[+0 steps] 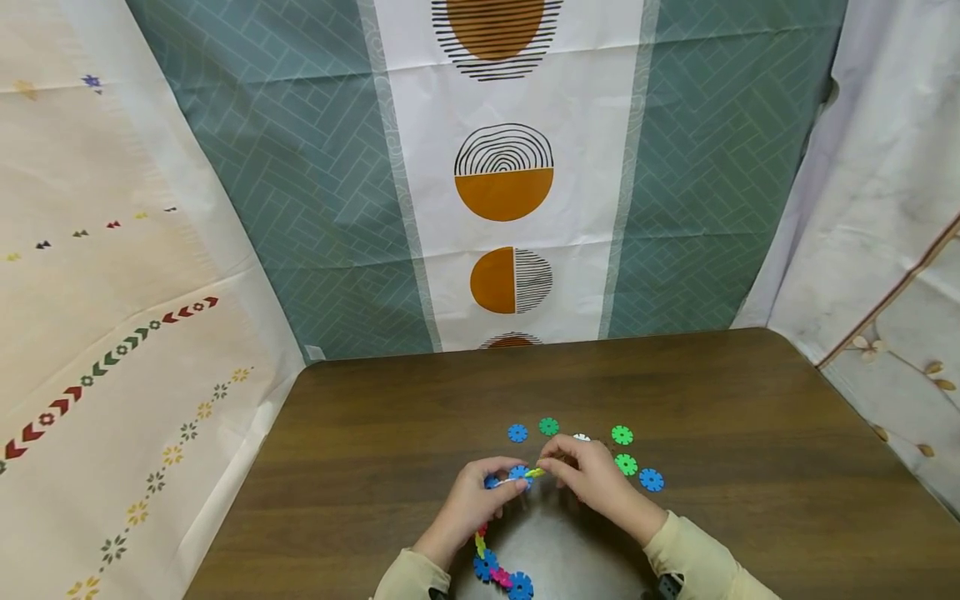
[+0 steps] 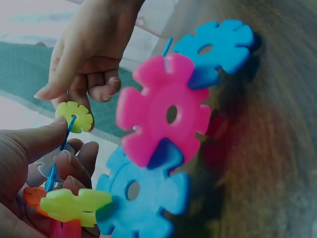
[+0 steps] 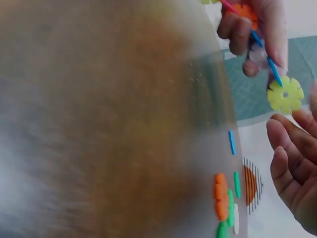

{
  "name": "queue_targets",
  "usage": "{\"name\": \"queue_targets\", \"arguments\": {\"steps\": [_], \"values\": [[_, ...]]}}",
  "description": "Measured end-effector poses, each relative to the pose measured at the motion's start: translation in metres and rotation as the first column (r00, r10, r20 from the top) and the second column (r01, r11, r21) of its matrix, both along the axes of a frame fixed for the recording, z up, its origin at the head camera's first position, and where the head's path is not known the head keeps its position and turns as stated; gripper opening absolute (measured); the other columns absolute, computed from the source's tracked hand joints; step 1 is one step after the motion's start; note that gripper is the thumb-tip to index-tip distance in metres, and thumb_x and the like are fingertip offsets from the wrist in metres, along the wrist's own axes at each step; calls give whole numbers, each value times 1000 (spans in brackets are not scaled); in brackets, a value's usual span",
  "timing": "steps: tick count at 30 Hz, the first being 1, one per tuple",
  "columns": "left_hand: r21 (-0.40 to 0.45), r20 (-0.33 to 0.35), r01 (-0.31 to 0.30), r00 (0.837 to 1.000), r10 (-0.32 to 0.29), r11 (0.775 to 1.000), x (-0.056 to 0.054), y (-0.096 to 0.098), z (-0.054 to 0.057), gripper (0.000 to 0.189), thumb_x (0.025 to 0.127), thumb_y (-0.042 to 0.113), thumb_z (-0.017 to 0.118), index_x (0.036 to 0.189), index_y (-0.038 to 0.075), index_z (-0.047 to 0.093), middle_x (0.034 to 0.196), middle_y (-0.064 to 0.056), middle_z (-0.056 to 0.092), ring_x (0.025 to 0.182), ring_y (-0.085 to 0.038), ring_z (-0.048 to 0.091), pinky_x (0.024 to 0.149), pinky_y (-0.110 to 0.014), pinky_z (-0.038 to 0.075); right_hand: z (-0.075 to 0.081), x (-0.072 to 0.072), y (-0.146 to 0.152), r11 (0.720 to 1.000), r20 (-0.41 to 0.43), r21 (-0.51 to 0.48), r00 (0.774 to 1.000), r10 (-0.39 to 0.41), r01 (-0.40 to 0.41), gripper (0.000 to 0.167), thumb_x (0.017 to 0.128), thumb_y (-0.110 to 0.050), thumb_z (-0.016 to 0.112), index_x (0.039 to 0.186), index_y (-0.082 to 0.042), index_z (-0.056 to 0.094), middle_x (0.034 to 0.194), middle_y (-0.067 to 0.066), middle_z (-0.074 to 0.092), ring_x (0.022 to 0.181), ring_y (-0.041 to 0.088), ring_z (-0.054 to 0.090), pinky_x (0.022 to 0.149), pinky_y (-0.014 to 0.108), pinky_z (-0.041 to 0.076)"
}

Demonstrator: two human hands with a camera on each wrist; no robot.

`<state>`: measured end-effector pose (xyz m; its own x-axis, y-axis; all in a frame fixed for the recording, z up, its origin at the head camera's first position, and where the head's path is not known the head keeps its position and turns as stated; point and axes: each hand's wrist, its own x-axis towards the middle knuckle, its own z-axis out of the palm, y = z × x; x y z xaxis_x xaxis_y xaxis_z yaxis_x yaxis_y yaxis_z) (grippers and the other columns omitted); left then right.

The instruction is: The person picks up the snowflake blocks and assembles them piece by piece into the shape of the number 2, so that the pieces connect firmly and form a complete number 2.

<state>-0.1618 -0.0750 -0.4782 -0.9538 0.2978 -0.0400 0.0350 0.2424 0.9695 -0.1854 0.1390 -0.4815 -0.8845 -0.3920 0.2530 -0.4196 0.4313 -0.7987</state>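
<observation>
Between thumb and fingers, my left hand (image 1: 477, 497) grips a chain of notched plastic flower discs. At the chain's upper end, a yellow disc (image 2: 74, 117) is slotted onto a blue disc seen edge-on. My right hand (image 3: 297, 166) is beside this yellow disc; a fingertip lies at its edge, and the thumb stands away from it. A clear or white disc (image 2: 47, 161) and an orange disc (image 2: 34, 197) are partly hidden by the left fingers. Below the left hand hang another yellow disc (image 2: 74, 206), a blue disc (image 2: 116, 178), a pink disc (image 2: 148, 106) and an end blue disc (image 2: 233, 42).
Loose discs lie on the brown table (image 1: 390, 417) beyond my hands: a blue disc (image 1: 517, 432), a green disc (image 1: 549, 427), a white disc (image 1: 581, 437) and another green disc (image 1: 622, 434). Right of my right hand lies another blue disc (image 1: 652, 480). Patterned cloths hang behind and beside the table.
</observation>
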Motion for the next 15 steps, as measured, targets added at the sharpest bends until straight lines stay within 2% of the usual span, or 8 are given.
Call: {"name": "queue_targets", "arguments": {"steps": [4, 7, 10, 15], "values": [[7, 10, 5, 1000, -5, 1000, -1, -3, -4, 27, 90, 18, 72, 114, 5, 70, 80, -3, 64, 51, -12, 49, 47, -26, 47, 3, -14, -2, 993, -1, 63, 995, -103, 103, 13, 98, -24, 61, 91, -15, 67, 80, 2, 68, 58, 14, 59, 57, 25, 49], [9, 21, 10, 1000, -10, 1000, 0, -3, -6, 29, 90, 21, 72, 114, 5, 70, 79, -2, 64, 50, -11, 50, 47, -25, 46, 3, -25, -7, 978, -21, 157, 990, -137, 138, 6, 93, -17, 67, 92, -11, 69, 83, -3, 67, 64, 11, 59, 60, 26, 50], [14, 22, 16, 1000, -16, 1000, 1, -3, -6, 29, 90, 21, 72, 114, 6, 70, 78, -2, 64, 50, -10, 49, 47, -25, 46, 2, -36, -14, 961, -51, 241, 991, -127, 136, 6, 89, -13, 72, 94, -11, 71, 87, -6, 65, 77, 13, 61, 70, 32, 52], [24, 18, 24, 1000, -24, 999, 3, -1, -7, 28, 90, 19, 71, 113, 3, 70, 78, -2, 65, 50, -11, 50, 47, -26, 47, -2, -47, -27, 952, -58, 284, 993, -100, 112, 12, 86, -10, 75, 97, -9, 71, 92, 1, 64, 87, 22, 62, 78, 41, 52]]}}
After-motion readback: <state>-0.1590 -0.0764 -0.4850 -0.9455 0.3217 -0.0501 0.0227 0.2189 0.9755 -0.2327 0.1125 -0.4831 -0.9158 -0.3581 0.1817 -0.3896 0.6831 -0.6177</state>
